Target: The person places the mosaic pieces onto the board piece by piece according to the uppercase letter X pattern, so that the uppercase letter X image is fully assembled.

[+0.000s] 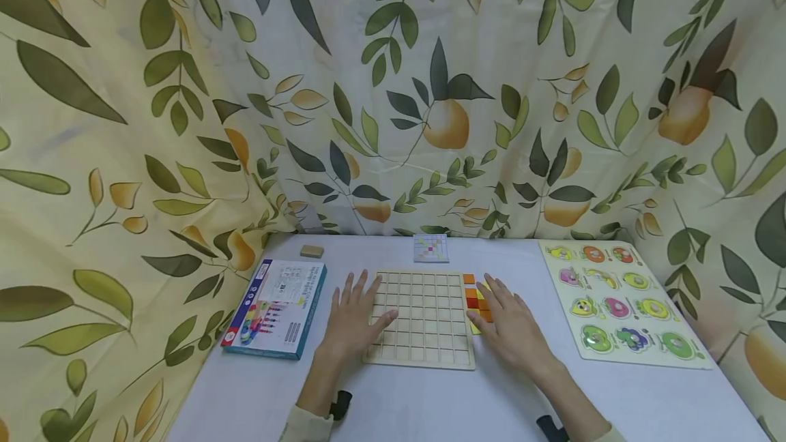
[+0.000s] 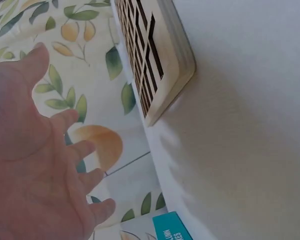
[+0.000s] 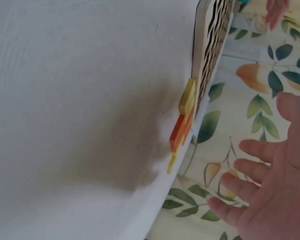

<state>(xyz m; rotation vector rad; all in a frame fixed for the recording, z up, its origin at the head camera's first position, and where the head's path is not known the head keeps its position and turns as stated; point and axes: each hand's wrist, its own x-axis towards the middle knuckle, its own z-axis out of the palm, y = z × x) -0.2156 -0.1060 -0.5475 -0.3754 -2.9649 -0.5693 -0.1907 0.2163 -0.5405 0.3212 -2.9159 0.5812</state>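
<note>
A square wooden grid board [image 1: 424,322] lies flat on the table between the two hands. My left hand [image 1: 354,316] is spread over its left edge, fingers straight and thumb pointing inward; the left wrist view shows the palm [image 2: 35,155] with nothing in it. Just right of the board, several red, orange and yellow square tiles [image 1: 471,290] lie close together, partly hidden by my right hand [image 1: 511,326]. That hand hovers with extended fingers over them. In the right wrist view its palm [image 3: 280,185] is bare, and the tiles [image 3: 182,125] lie flat against the board's edge.
A blue-edged box [image 1: 276,309] lies at the left, with a small wooden block [image 1: 312,251] behind it. A small patterned card [image 1: 431,248] lies beyond the board. On the right is a fruit picture board [image 1: 623,305]. A leaf-print curtain [image 1: 393,121] surrounds the white table [image 1: 417,404].
</note>
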